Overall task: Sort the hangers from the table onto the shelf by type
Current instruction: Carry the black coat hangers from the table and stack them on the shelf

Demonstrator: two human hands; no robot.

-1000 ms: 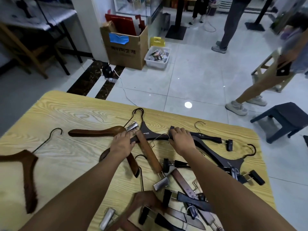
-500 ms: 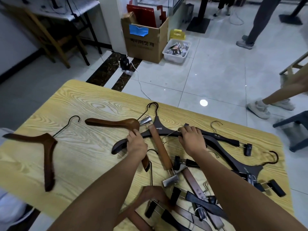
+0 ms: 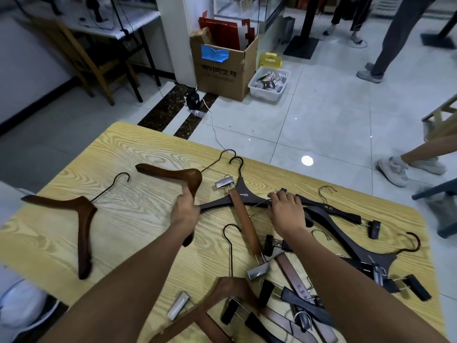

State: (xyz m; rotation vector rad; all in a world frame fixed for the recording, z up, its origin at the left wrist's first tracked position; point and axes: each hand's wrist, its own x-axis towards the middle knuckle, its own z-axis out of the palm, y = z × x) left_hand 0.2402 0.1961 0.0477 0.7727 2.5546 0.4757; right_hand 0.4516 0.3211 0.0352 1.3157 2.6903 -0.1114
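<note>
My left hand [image 3: 186,210] is closed around one arm of a brown wooden coat hanger [image 3: 173,175] near the middle of the wooden table [image 3: 128,144]. My right hand [image 3: 286,210] presses flat on the arm of a black coat hanger [image 3: 243,194], fingers spread over it. A brown clip hanger [image 3: 244,221] with metal clips lies across the black one. Another brown wooden hanger [image 3: 81,216] lies apart at the left. A tangle of black and brown clip hangers [image 3: 301,300] covers the near right of the table.
Beyond the table's far edge the tiled floor holds a cardboard box [image 3: 222,68], a white bin [image 3: 268,84] and a power cord [image 3: 212,122]. People's legs [image 3: 393,38] stand at the back right; a wooden chair [image 3: 86,63] is at the back left.
My left hand has shifted left along the brown wooden hanger, which has pulled away from the black one. The right hand stays on the black hanger. The view has tilted up and back.
</note>
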